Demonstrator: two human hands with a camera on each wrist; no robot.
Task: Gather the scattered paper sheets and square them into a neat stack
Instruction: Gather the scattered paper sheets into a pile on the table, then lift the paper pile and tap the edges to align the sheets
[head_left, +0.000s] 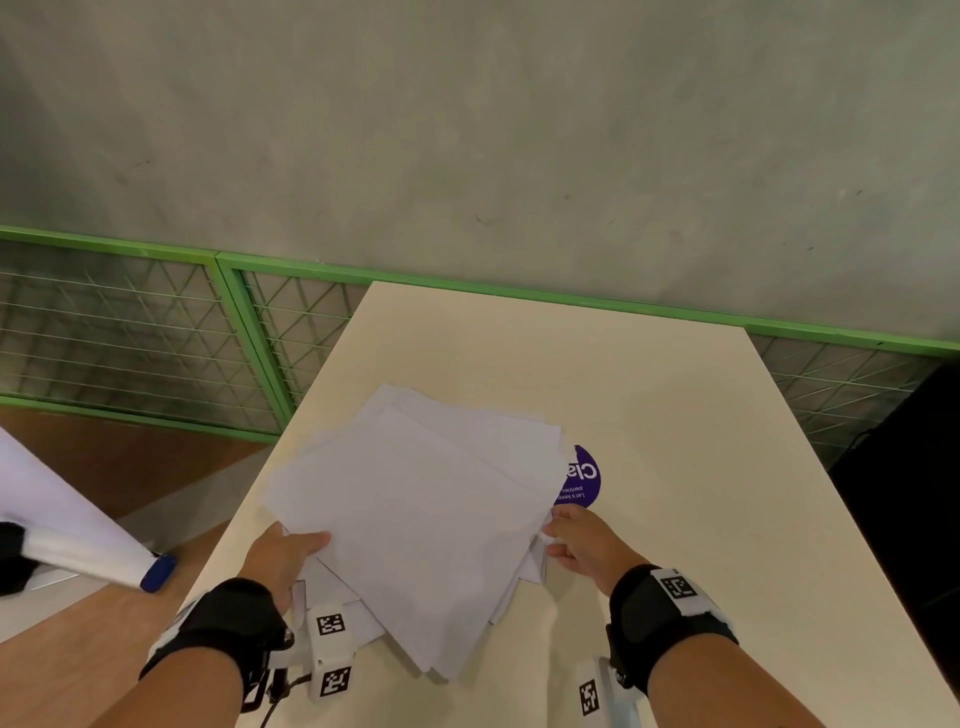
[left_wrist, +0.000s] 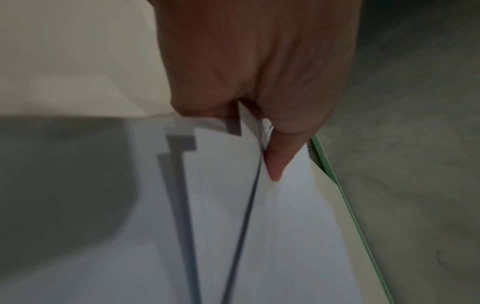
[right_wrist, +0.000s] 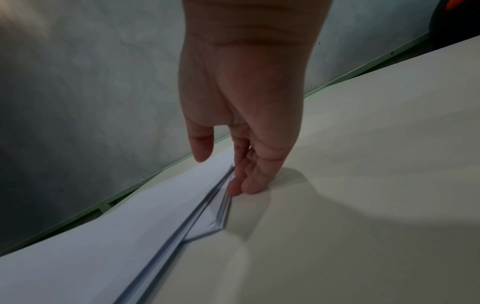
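White sheets (head_left: 415, 499) lie fanned on the bench (head_left: 675, 441) between both hands: left hand (head_left: 283, 558) pinches their near-left edge, right hand (head_left: 584, 545) fingers (right_wrist: 244, 185) slide under the right edge, thumb free.

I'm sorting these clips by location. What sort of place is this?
Probably a workshop or lab-like indoor space, not a home: a bare concrete wall, green-framed wire-mesh panels along its base, and a plain cream table bearing loose white paper sheets and a purple round sticker.
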